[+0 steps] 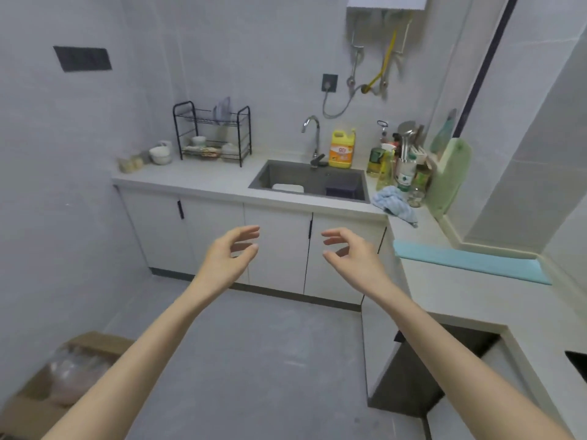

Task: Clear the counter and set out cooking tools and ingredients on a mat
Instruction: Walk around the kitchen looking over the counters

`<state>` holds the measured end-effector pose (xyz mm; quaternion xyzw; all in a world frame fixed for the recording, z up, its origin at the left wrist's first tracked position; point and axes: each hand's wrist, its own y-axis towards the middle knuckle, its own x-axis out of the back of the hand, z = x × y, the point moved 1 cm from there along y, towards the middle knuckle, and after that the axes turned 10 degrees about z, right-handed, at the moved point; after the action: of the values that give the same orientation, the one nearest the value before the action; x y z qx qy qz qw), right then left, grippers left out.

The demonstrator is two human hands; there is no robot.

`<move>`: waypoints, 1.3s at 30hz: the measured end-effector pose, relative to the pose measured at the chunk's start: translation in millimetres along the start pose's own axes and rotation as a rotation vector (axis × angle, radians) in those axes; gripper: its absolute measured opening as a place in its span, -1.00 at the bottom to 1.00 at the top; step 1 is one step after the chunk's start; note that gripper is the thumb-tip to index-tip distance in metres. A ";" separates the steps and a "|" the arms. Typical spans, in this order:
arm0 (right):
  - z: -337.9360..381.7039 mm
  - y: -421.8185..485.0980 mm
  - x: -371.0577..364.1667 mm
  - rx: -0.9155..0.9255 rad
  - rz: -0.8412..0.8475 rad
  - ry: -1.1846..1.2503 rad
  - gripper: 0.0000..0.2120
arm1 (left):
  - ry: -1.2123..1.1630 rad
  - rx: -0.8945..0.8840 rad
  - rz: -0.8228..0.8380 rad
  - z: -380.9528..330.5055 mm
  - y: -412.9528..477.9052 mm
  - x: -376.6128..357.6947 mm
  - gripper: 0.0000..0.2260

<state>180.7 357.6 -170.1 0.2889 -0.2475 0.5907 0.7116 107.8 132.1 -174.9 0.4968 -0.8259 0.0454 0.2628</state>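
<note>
My left hand [230, 257] and my right hand [351, 252] hang in the air in front of the white cabinets, fingers loosely curved, holding nothing. A light counter [203, 182] runs along the far wall and turns down the right side. A folded teal mat [470, 260] lies on the right run of the counter. In the corner stand several bottles and jars [400, 166], utensils in a holder [408, 134] and a green cutting board [449, 176] leaning on the wall. A blue cloth [395, 203] lies crumpled beside them.
A sink [309, 182] with a tap and a yellow detergent jug [342, 149] sits mid-counter. A black dish rack [212, 133] and white bowls [160, 154] stand at the left. A cardboard box [60, 385] sits on the floor at lower left. An open cabinet gap [444, 366] lies at lower right.
</note>
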 end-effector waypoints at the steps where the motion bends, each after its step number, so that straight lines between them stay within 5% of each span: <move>1: 1.7 7.0 -2.8 0.011 0.003 0.018 -0.67 | 0.005 0.010 -0.005 3.1 2.3 3.5 -0.68; 21: 109.4 424.3 -169.7 0.252 0.300 0.179 -0.68 | 0.085 0.213 -0.338 177.3 228.4 263.4 -0.70; 39: 214.2 733.4 -365.7 0.211 0.378 0.263 -0.69 | 0.099 0.276 -0.323 388.8 426.6 514.5 -0.69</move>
<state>-608.7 50.9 -184.4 0.2311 -0.1394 0.7682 0.5805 -593.1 -194.2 -182.4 0.6511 -0.7077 0.1394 0.2364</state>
